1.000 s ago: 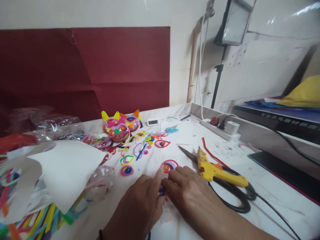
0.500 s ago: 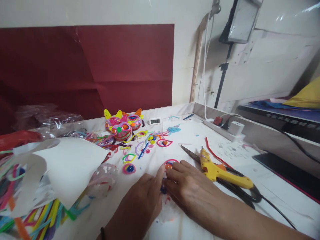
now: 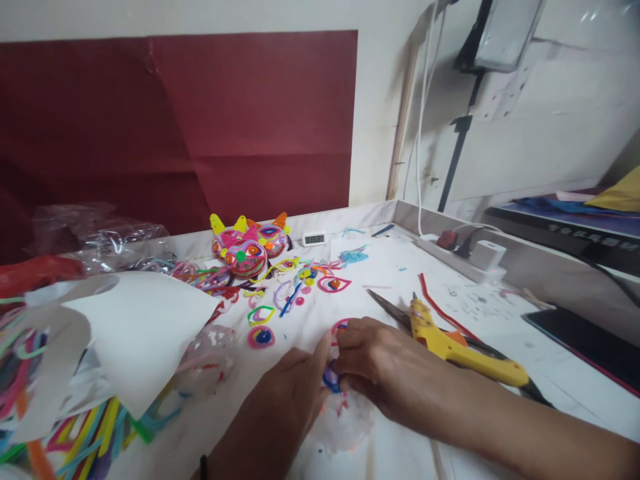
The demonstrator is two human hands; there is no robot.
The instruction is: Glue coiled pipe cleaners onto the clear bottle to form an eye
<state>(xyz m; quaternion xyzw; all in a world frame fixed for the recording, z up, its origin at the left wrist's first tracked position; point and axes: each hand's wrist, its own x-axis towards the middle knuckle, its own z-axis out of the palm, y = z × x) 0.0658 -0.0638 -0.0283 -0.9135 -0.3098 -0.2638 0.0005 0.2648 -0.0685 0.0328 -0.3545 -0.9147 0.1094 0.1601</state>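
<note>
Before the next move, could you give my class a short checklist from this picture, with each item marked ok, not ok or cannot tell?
1. Left hand and right hand both at the small blue piece: ok.
2. Firm grip on that piece: cannot tell; the hands partly hide it.
3. Scissors uncovered: not ok; the yellow glue gun lies across them.
4. Glue gun hot: cannot tell.
5. Blue-centred eye shape on the table, apart from both hands: ok.
</note>
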